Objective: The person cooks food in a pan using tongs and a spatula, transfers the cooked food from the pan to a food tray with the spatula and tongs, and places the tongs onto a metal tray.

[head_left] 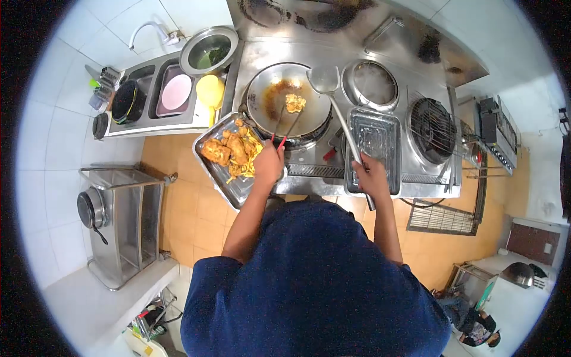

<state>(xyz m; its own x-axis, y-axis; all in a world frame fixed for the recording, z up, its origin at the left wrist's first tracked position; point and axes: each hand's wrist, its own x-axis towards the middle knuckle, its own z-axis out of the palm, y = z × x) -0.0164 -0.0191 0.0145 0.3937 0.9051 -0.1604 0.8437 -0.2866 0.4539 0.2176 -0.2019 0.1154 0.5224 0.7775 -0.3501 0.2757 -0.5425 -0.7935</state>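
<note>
My left hand (267,165) is closed around red-handled tongs (282,143), whose tips reach into the wok (260,89). At those tips is a golden fried piece (294,103); I cannot tell if it is gripped or lies on the wok's surface. Beside this hand, a tilted metal tray (221,188) holds fried chicken (235,147) and French fries (242,169). My right hand (372,175) is wrapped round the long handle of a wok spatula (343,122), its blade at the wok's right rim. Under that hand lies a wet metal tray (389,128).
A lidded pot (372,83) and a burner with a wire rack (434,128) stand to the right. At left, the sink (141,74) holds a pink basin (176,91), near a yellow ladle (210,91) and a metal bowl (228,40). Another person (476,327) is at lower right.
</note>
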